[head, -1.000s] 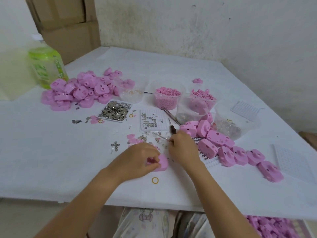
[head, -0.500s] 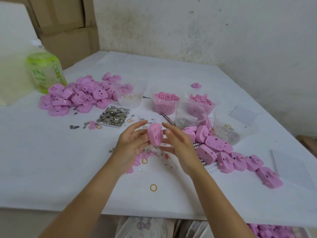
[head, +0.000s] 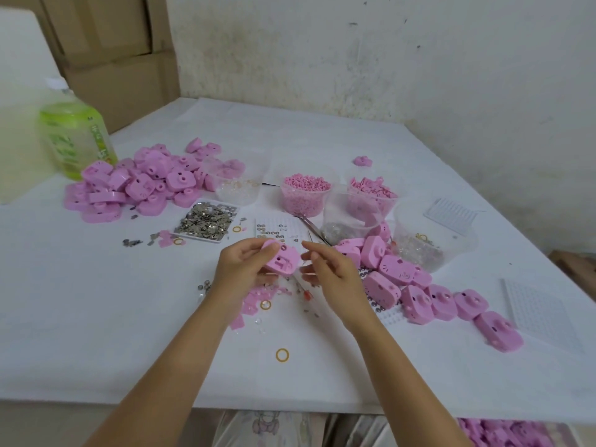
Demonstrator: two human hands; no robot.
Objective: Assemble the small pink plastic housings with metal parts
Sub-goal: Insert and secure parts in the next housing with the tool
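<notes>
Quick note from the remote seat. The left grip has the pink housing lifted off the bench, fingers curled under it and thumb over the top edge. The recessed side with the little slots is tilted up toward the camera. I reckon it's held that way so the slots can be seen and reached, since that looks like where the metal bits go.

The right grip is loose, with thumb and forefinger parted just beside the housing's right edge. I can't make out anything between them. If there's a tiny part in there, it's too small to see. It looks poised either to steady the shell or to go fetch a part.

The layout makes sense to me:
- The pile of housings sits far left by the green bottle.
- Another row of housings runs off to the right. I'd guess one group is stock and the other is finished pieces, but I can't tell which.
- The tray of metal parts and the white grid plate sit straight ahead of the hands, near enough to pick from easily.
- The tubs of pink pellets are just behind the plate, and the tweezers lie beside it.
- Loose scraps and a yellow ring are scattered under and in front of the hands.

This one looks like it's at the check-and-load stage, not finished.
</notes>
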